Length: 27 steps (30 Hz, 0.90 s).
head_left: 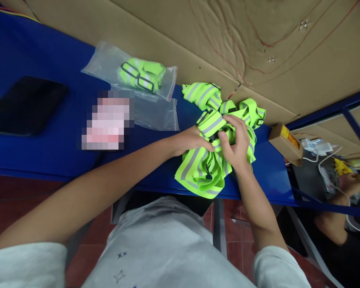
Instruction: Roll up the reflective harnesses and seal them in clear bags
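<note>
A tangled heap of neon yellow-green reflective straps (202,176) with grey stripes and black buckles lies at the front edge of the blue table. My left hand (192,142) is closed on a folded bundle of reflective strap (211,124) over the heap; its thumb lies along the near side and the other fingers are hidden behind the bundle. From the right, my right hand (237,142) curls its thumb and fingers round the same bundle, close to a black buckle. Another rolled strap (202,94) lies just beyond, against the cardboard.
Left of the heap are a clear zip bag (105,60) with a folded strap inside, another clear bag (156,116), a blurred-out pinkish item (108,124) and a black flat object (27,104). A cardboard box (285,144) stands right, near another person's arm (333,220). Cardboard (168,52) backs the table.
</note>
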Tool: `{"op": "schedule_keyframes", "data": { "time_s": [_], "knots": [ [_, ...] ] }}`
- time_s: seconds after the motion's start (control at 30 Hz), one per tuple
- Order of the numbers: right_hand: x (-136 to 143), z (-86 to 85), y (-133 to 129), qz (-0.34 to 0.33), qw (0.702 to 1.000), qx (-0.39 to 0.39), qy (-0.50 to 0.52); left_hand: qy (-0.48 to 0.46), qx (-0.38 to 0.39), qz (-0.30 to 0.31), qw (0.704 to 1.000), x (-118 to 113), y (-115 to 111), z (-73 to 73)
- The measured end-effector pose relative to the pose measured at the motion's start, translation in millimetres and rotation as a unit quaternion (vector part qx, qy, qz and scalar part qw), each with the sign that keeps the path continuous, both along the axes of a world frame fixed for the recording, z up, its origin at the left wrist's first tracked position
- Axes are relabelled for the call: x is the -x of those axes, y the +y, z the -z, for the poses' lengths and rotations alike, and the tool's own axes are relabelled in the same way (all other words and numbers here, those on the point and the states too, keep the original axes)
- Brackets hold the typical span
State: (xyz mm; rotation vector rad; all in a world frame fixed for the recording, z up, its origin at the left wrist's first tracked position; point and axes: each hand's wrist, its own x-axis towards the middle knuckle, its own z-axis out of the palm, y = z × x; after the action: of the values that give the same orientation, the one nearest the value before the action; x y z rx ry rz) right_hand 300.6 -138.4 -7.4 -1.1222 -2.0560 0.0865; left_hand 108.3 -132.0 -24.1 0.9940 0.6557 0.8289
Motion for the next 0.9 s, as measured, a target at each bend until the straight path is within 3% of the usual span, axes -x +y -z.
{"op": "schedule_keyframes", "data": {
  "time_s": [0.17, 0.33, 0.47, 0.57, 0.67, 0.77, 0.9],
  "knots": [
    [-5, -6.6, -1, -0.033, 0.994, -0.001, -0.105, 0.012, -0.055, 0.021, 0.998, 6, 5, 2.6],
    [-9, 8.4, 12, -0.020, 0.999, 0.032, 0.027, 0.044, -0.065, 0.000, 0.997, 4, 2, 0.0],
    [-10, 25.8, 18, 0.008, 0.992, -0.100, 0.080, 0.038, -0.024, -0.031, 0.998, 0, 1, 0.4],
    [-8, 33.0, 20, -0.043, 0.987, -0.151, -0.037, 0.084, -0.080, -0.070, 0.991, 0, 5, 8.4],
    [-9, 36.2, 29, -0.110, 0.969, -0.113, -0.190, 0.229, -0.215, -0.140, 0.939, -2, 11, 21.0],
    [-14, 40.6, 46, -0.144, 0.959, -0.089, -0.228, 0.353, -0.297, -0.167, 0.871, -4, 14, 31.2],
    [-20, 48.2, 64, -0.107, 0.982, -0.043, -0.151, 0.359, -0.306, -0.177, 0.864, -8, 16, 35.1]
  ]
}}
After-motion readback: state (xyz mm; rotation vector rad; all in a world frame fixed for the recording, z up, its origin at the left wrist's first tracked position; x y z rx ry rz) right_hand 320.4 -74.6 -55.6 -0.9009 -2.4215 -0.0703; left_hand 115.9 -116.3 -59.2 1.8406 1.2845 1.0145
